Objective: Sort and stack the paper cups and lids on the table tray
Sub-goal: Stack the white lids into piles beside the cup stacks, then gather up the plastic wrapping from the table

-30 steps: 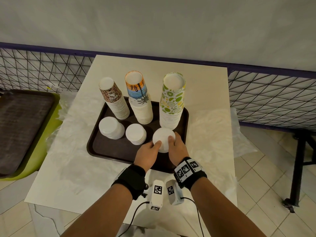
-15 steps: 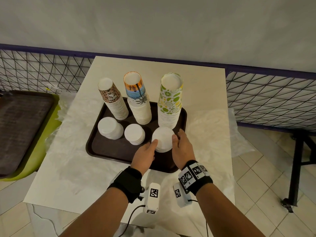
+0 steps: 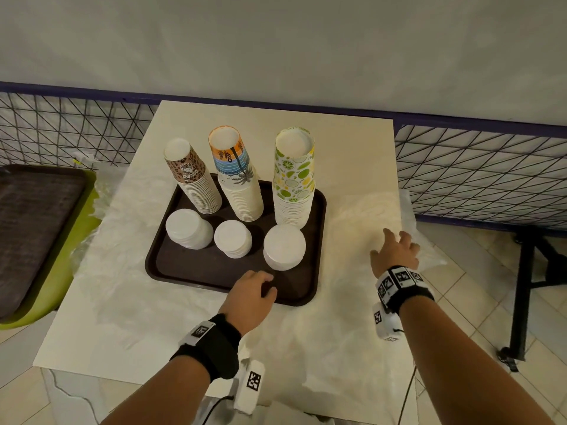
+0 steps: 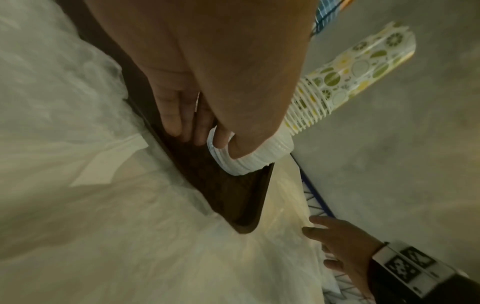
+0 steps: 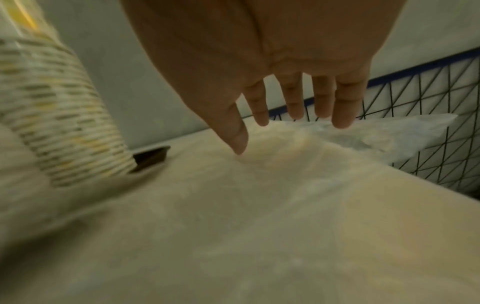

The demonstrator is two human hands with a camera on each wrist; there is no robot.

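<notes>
A dark brown tray on the white table holds three upturned cup stacks: brown-patterned, palm-print and lime-print. In front of each stands a stack of white lids: left, middle, right. My left hand hovers over the tray's front rim just short of the right lid stack, fingers relaxed and holding nothing. My right hand is out over the table right of the tray, fingers straight and spread, empty.
Crumpled clear plastic lies on the table either side of the tray and hangs off its right edge. A wire mesh fence runs behind. A green seat with another dark tray stands left; a black metal frame stands right.
Both hands let go of the right lid stack. The right hand swung out to the right over the table; the left drew back to the tray's front rim.
</notes>
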